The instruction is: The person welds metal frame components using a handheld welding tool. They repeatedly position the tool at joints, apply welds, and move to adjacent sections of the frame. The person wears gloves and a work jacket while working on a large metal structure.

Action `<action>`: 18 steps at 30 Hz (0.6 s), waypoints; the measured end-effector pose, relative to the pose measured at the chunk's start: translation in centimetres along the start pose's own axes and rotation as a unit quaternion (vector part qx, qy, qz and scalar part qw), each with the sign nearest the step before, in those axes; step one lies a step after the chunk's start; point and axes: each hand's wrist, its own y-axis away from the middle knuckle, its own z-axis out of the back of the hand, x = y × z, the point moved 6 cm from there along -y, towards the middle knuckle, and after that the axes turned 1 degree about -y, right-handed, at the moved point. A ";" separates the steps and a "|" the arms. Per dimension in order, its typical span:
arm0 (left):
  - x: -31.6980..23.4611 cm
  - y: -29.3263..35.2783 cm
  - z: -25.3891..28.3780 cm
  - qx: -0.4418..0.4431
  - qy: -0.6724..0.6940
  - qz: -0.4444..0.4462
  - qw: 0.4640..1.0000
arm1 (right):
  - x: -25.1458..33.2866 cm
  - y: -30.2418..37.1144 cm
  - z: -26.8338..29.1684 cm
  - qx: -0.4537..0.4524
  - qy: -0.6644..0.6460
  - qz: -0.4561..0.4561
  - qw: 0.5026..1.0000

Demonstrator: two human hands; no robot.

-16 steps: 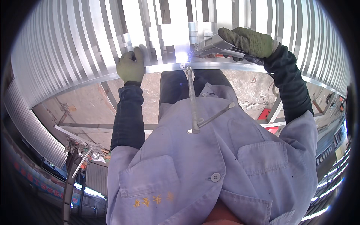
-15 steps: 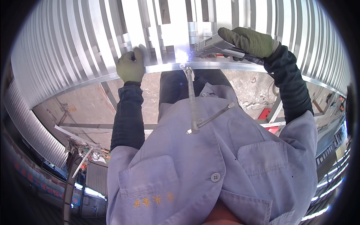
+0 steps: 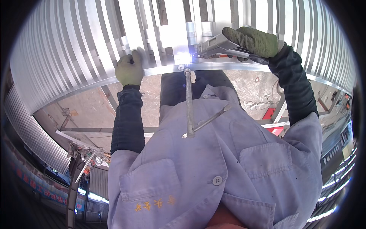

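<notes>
Our right hand (image 3: 253, 42), closed round the torch (image 3: 218, 45), lies right of the clamp (image 3: 189, 101), torch axis crosswise, nose leftward; our left hand (image 3: 129, 70), farther from the torch, sits left of the clamp, grip untellable.

Bright slatted metal surface (image 3: 76, 45), shiny rail (image 3: 232, 66) along near edge. Dusty floor (image 3: 152, 99) beneath; red item (image 3: 269, 113) lies there, partly hidden.

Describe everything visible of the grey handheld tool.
The grey tool is boxy, seemingly hard plastic, with a narrower dark front end. The gloved right hand grips its rear; it slants down and left in the view, tip beside a white-violet glow near the metal edge strip. Glare hides any contact.
</notes>
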 end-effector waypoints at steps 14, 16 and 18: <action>0.0 -0.1 -0.2 -0.004 -0.008 0.000 1.000 | -2.5 0.6 -0.1 -0.087 0.148 0.161 0.972; 0.4 -0.3 -0.4 -0.012 -0.022 -0.014 1.000 | -2.2 1.5 0.3 -0.128 0.249 0.210 0.937; 0.8 0.0 -0.4 -0.017 -0.021 -0.013 1.000 | -0.5 2.6 1.2 -0.083 0.257 0.162 0.949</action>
